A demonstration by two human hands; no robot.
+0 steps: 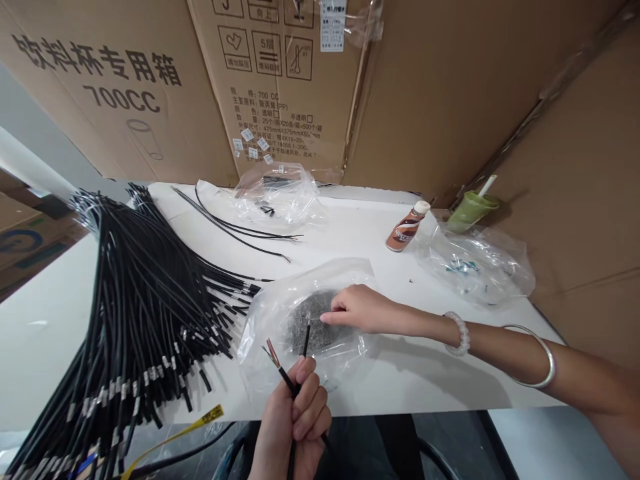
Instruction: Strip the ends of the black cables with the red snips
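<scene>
My left hand [303, 407] is closed around two black cables [287, 380], held upright near the table's front edge. One cable end fans out into thin bare-ended wires, some reddish; the other carries a small silvery tip [309, 319]. My right hand [357, 310] reaches in from the right, thumb and forefinger pinched just beside that tip. Whatever lies between those fingers is too small to make out. Beneath it a clear plastic bag [350, 270] lies open on the table, with a heap of fine dark-grey metal pieces [317, 340] inside.
A large bundle of black cables [145, 287] covers the table's left side. Several loose cables [235, 230] and a clear bag [280, 200] lie behind. Towards the right stand a brown bottle [406, 228], a plastic bag [485, 267] and a green cup [470, 210]. Cardboard boxes [400, 100] wall the back.
</scene>
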